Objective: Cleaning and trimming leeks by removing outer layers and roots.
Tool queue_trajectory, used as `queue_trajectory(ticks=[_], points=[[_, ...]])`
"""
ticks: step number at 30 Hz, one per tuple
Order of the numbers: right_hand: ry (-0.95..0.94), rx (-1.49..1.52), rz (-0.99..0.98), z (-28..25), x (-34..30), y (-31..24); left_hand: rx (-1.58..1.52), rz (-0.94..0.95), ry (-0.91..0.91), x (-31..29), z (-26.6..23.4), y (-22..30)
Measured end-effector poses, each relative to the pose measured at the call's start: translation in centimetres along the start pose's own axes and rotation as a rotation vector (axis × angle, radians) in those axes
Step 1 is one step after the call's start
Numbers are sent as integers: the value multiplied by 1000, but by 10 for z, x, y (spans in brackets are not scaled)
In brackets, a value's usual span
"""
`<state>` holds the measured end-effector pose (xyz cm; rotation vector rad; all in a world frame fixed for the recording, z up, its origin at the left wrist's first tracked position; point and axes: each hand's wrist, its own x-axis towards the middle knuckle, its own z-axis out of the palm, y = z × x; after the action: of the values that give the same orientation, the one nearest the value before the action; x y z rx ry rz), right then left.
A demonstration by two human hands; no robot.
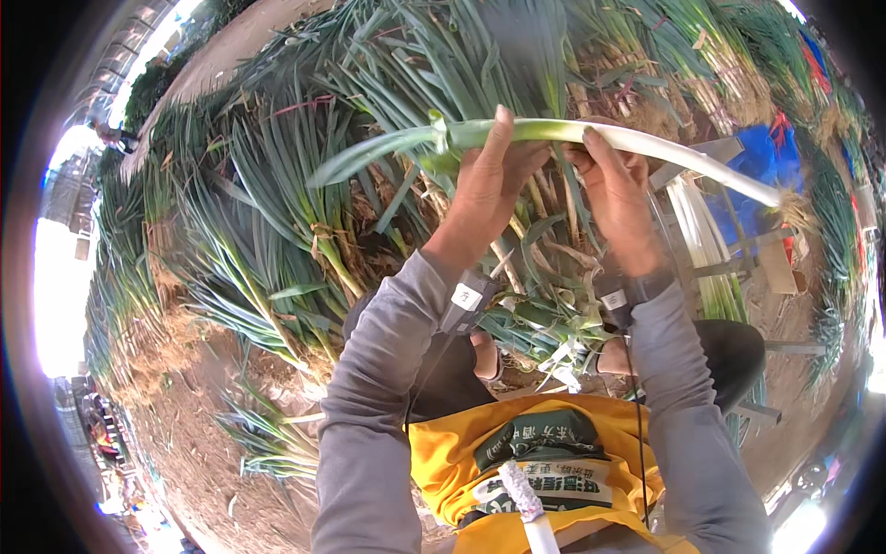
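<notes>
From my feed, the leek looks smooth and faintly glossy along its white stalk, with a rough, fibrous tuft of roots at the end. My sleeves are matt grey knit cloth. The apron is yellow cloth with a slight sheen (coated, perhaps). The ground is dry, crumbly soil. The tarp reads as blue plastic sheet.

Both hands raised, fingers curled closed.

Bright daylight, blown-out glare at fisheye-bent edges.
</notes>
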<state>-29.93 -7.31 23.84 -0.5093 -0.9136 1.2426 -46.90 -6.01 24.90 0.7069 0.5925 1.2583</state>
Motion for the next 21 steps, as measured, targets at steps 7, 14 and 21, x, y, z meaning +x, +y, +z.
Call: queue_trajectory(ticks=[7, 14, 21], points=[[-27, -321, 10, -8, -3, -20, -124, -122, 119, 6, -24, -17], [125, -382, 17, 11, -11, -3, 145, -91, 140, 7, -28, -23], [64, -528, 68, -17, -11, -20, 615, 155, 195, 40, -51, 3]])
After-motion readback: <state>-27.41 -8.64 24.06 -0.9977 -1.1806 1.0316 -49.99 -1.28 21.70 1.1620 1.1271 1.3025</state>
